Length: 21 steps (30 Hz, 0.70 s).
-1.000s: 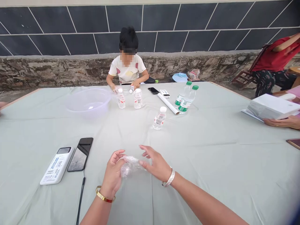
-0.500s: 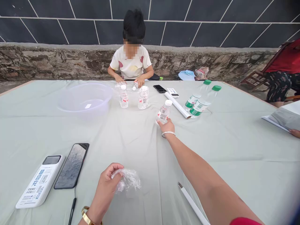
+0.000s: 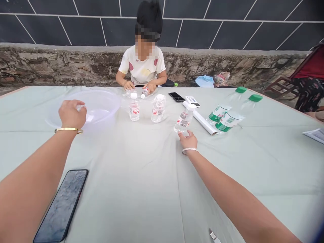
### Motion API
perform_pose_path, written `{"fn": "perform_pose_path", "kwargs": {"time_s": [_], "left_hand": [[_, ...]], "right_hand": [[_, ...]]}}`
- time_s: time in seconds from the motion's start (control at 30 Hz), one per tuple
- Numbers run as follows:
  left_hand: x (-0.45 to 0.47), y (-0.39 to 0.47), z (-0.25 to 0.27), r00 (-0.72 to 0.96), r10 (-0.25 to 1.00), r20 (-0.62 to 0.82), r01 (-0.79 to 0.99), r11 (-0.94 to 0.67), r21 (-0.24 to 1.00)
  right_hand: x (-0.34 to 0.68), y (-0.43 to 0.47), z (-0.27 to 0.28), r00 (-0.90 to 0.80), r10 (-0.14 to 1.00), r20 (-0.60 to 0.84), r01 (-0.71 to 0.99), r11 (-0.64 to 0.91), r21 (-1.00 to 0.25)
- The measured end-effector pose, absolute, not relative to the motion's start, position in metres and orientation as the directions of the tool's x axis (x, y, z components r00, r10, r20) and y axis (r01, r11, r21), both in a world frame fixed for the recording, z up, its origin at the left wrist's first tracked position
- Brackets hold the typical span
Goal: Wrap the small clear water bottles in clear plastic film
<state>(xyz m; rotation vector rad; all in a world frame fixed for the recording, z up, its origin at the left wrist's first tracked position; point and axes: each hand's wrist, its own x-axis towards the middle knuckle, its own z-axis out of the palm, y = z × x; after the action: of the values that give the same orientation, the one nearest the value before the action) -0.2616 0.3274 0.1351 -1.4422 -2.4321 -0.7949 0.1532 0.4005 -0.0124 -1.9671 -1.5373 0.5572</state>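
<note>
My left hand point(image 3: 72, 114) is closed over the near rim of a translucent lilac basin point(image 3: 107, 113). A small bit of clear plastic wrap point(image 3: 81, 107) shows between its thumb and fingers; the rest is hidden by the hand. My right hand point(image 3: 188, 141) is at the base of a small water bottle point(image 3: 184, 118) with a white cap, thumb and fingers apart. The bottle stands on the table, slightly tilted in view. Two similar bottles stand to its left: one bare bottle point(image 3: 134, 109) and one in loose plastic wrap point(image 3: 158, 111).
Across the table, a person point(image 3: 143, 67) holds a small bottle lying down. At right are two green-capped bottles point(image 3: 227, 121), a white roll point(image 3: 205, 123), a black phone point(image 3: 176, 97) and a white device point(image 3: 192, 101). Nearer lie another phone point(image 3: 63, 206) and a cutter tip point(image 3: 214, 235).
My left hand has moved from the near table, carrying the crumpled plastic wrap, forward and left to the basin. My right hand has loosened from the bottle and drawn slightly back.
</note>
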Motion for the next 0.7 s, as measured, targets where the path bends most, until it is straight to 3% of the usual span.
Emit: {"fn": "perform_pose_path", "kwargs": {"time_s": [0.07,0.13,0.3,0.37,0.43,0.57,0.7], "left_hand": [[-0.271,0.342,0.134,-0.549,0.820,0.165,0.821,0.491,0.292],[-0.270,0.342,0.128,-0.546,0.838,0.022,0.818,0.527,0.230],[-0.234,0.289,0.115,-0.327,0.885,0.332,0.937,0.257,0.237],[-0.215,0.252,0.110,-0.277,0.871,0.405,0.941,0.160,0.299],[-0.196,0.213,0.104,-0.232,0.905,0.357,0.924,0.091,0.372],[-0.163,0.143,0.081,-0.266,0.956,0.127,0.802,0.146,0.579],[-0.123,0.096,0.052,-0.219,0.975,-0.027,0.624,0.161,0.764]], "right_hand": [[0.142,0.384,-0.015,0.159,0.987,-0.026,0.690,-0.130,-0.712],[0.119,0.383,-0.013,0.037,0.999,-0.019,0.640,-0.038,-0.767],[0.046,0.454,0.002,0.158,0.980,0.120,0.547,0.014,-0.837],[0.027,0.485,0.004,0.195,0.975,0.104,0.524,-0.014,-0.851],[0.017,0.501,0.003,0.207,0.975,0.078,0.504,-0.038,-0.863],[0.029,0.470,-0.001,0.159,0.982,0.097,0.518,0.001,-0.856],[0.064,0.374,0.005,-0.058,0.997,0.049,0.497,0.071,-0.865]]}}
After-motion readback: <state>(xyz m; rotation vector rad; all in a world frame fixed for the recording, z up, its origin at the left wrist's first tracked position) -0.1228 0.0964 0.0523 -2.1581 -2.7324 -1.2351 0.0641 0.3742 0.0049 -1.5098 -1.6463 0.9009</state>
